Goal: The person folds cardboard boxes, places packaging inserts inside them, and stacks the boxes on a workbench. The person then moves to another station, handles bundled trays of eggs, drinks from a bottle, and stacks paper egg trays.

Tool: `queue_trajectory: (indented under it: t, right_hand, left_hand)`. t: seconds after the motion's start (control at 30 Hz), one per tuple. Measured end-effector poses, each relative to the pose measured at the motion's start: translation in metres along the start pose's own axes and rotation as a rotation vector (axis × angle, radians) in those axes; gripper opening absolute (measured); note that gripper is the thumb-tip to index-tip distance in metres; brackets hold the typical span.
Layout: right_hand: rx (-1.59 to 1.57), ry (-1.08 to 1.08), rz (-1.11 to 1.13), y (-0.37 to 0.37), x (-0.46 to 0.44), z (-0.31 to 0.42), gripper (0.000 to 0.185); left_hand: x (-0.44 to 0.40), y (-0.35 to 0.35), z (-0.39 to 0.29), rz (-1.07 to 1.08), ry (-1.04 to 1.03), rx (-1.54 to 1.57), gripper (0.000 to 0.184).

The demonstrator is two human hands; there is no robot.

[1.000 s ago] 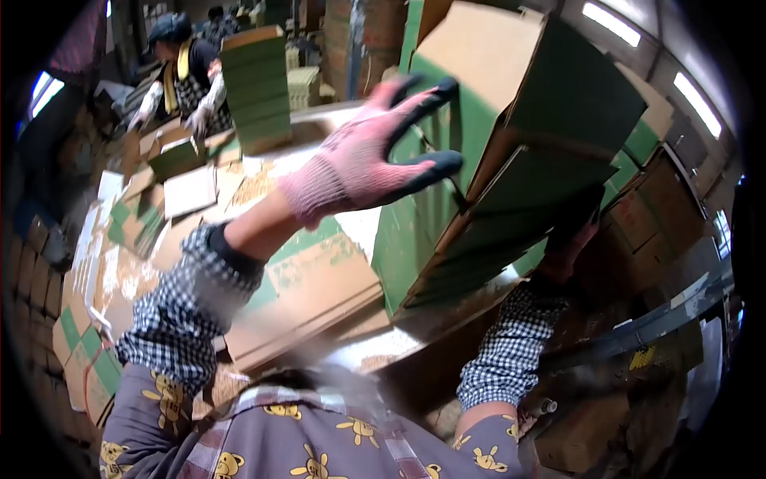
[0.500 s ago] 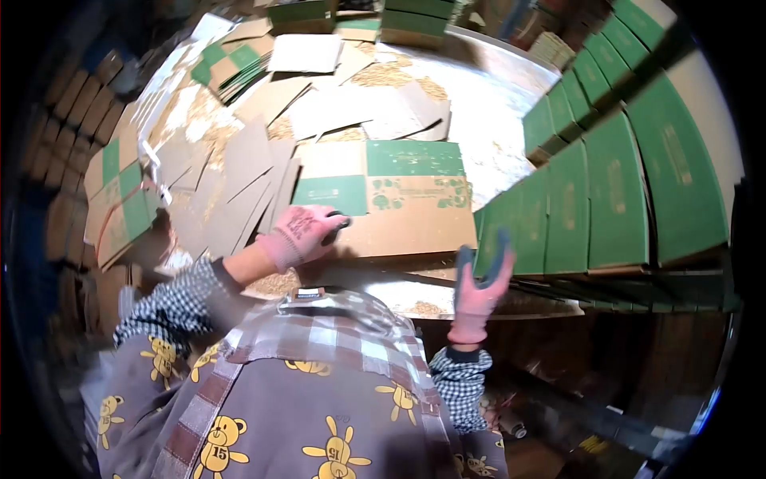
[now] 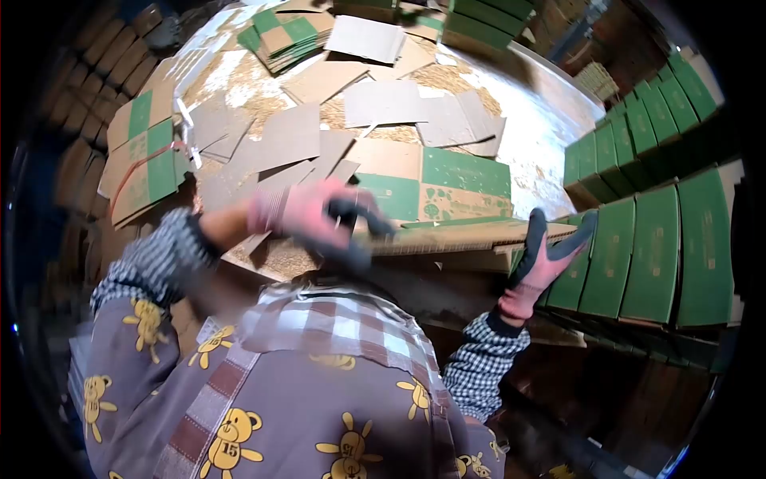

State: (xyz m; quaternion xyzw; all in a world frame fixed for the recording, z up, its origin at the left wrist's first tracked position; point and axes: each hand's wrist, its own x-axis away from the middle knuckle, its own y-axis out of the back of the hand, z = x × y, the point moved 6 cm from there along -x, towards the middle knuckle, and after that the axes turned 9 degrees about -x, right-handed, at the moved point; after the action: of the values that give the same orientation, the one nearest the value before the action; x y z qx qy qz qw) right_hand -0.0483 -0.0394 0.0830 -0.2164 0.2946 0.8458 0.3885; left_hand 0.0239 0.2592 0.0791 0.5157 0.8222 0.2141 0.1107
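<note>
A flattened cardboard carton (image 3: 471, 233) is tilted nearly edge-on in front of me, brown with some green showing along its top. My left hand (image 3: 323, 219), in a pink glove with dark fingertips, is blurred by motion and curls round its left end. At the carton's right end is my right hand (image 3: 549, 263), gloved alike, with thumb and fingers spread in a V around the corner. Whether the palm presses on the board I cannot tell. Just behind lies another flat carton (image 3: 467, 172) with green panels and a printed pattern.
Green cartons (image 3: 610, 255) stand in rows along the right side. Loose cardboard sheets (image 3: 291, 136) and yellowish bits cover the table (image 3: 550, 191). A strapped bundle of cartons (image 3: 148, 168) lies at left, with a stack of folded cartons (image 3: 287, 40) farther back.
A carton is now raised and tilted between my hands, where it lay flat before. My right hand has come to its right end. The view has shifted, so the table appears farther right.
</note>
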Motion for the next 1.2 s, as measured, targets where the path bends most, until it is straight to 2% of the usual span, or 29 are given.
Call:
queue_trajectory:
  t: [0.03,0.1,0.13,0.17,0.2,0.23,0.3,0.33,0.4,0.43,0.47,0.5,0.57,0.6,0.63,0.67,0.7,0.77,0.8,0.83,0.9,0.93,0.97,1.03,1.07,1.1,1.13,1.17,1.2]
  right_hand:
    - [-0.033,0.011,0.016,-0.010,-0.012,0.012,0.086]
    - [-0.336,-0.267,0.113,-0.015,-0.023,0.007,0.089]
    - [-0.583,-0.158,0.125,-0.017,-0.033,0.016,0.091]
    - [-0.497,-0.083,0.270,-0.016,-0.041,0.005,0.083]
    - [-0.309,-0.112,0.412,-0.016,-0.048,-0.025,0.073]
    - [-0.375,-0.106,0.429,-0.018,-0.046,-0.032,0.059]
    - [-0.734,-0.334,0.273,-0.028,-0.045,-0.025,0.050]
    - [-0.604,-0.298,0.255,-0.037,-0.046,-0.021,0.044]
    - [-0.342,-0.183,0.313,-0.046,-0.047,-0.015,0.040]
    - [-0.146,-0.092,0.320,-0.045,-0.046,0.002,0.039]
    - [-0.288,-0.177,0.321,-0.047,-0.042,0.010,0.042]
    - [-0.298,-0.111,0.360,-0.047,-0.042,0.013,0.051]
    - [-0.564,-0.297,0.388,-0.054,-0.033,0.005,0.062]
    - [-0.588,-0.268,0.432,-0.058,-0.033,0.012,0.062]
    - [-0.512,-0.279,0.478,-0.056,-0.035,0.020,0.063]
    - [-0.543,-0.261,0.490,-0.051,-0.038,0.029,0.073]
    - [-0.583,-0.236,0.497,-0.048,-0.045,0.037,0.082]
    - [-0.916,-0.289,0.545,-0.038,-0.046,0.050,0.094]
    - [-1.000,-0.385,0.541,-0.041,-0.041,0.057,0.103]
    - [-0.991,-0.432,0.537,-0.051,-0.039,0.052,0.101]
    - [-0.393,-0.042,0.475,-0.079,-0.031,0.018,0.094]
    - [-0.250,0.153,0.441,-0.079,-0.028,0.042,0.090]
    - [-0.116,0.347,0.403,-0.083,-0.021,0.070,0.086]
    - [0.305,0.539,0.256,-0.080,-0.015,0.068,0.084]
    - [0.367,0.483,0.319,-0.090,-0.010,0.042,0.085]
    - [0.424,0.425,0.381,-0.099,-0.006,0.022,0.086]
    - [0.469,0.464,0.390,-0.103,0.003,0.024,0.083]
    - [0.434,0.391,0.349,-0.106,0.004,0.020,0.081]
    - [0.483,0.432,0.355,-0.108,0.000,0.029,0.074]
  left_hand:
    - [0.001,0.012,0.023,-0.038,0.098,0.203,0.043]
    - [0.009,0.040,0.016,-0.304,0.313,0.532,0.042]
    - [0.011,0.049,0.015,-0.365,0.194,0.549,0.041]
    - [0.014,0.057,0.014,-0.421,0.066,0.564,0.041]
    - [0.017,0.055,0.002,-0.449,0.144,0.427,0.039]
    - [0.022,0.040,-0.009,-0.457,0.220,0.302,0.038]
    - [0.007,0.000,-0.008,-0.244,0.005,-0.337,0.036]
    - [0.008,-0.008,0.002,-0.257,0.009,-0.325,0.036]
    - [0.008,-0.013,0.002,-0.245,0.004,0.107,0.037]
    - [0.017,-0.009,-0.001,-0.196,0.152,0.393,0.038]
    - [0.028,-0.007,-0.007,-0.163,0.029,0.317,0.039]
    - [0.037,-0.006,-0.013,-0.137,-0.089,0.238,0.040]
    - [0.042,-0.006,0.010,-0.120,-0.053,0.154,0.043]
    - [0.044,0.001,0.030,-0.173,0.054,0.511,0.046]
    - [0.047,0.015,0.043,-0.207,0.145,0.622,0.042]
    - [0.046,0.024,0.045,-0.319,0.278,0.701,0.042]
    - [0.047,0.032,0.045,-0.395,0.226,0.801,0.040]
    - [0.049,0.047,0.022,-0.682,0.154,0.770,0.038]
    - [0.045,0.056,-0.006,-0.861,0.152,0.563,0.035]
    - [0.033,0.051,-0.015,-0.858,0.025,0.492,0.035]
    - [0.002,0.027,-0.007,-0.733,-0.125,-0.330,0.034]
    - [-0.020,0.010,0.032,-0.436,-0.049,-0.161,0.034]
    - [-0.022,0.009,0.027,-0.254,0.026,-0.374,0.048]
    - [-0.009,0.021,0.012,-0.244,-0.226,-0.615,0.052]
    - [0.004,0.022,0.001,-0.086,-0.132,-0.996,0.060]
    - [0.012,0.023,-0.003,0.112,0.052,-1.010,0.071]
    - [0.021,0.011,0.011,0.148,0.075,-0.842,0.080]
    - [0.025,-0.006,0.031,0.175,0.104,-0.668,0.089]
    - [0.023,-0.010,0.025,0.024,-0.075,-0.533,0.096]
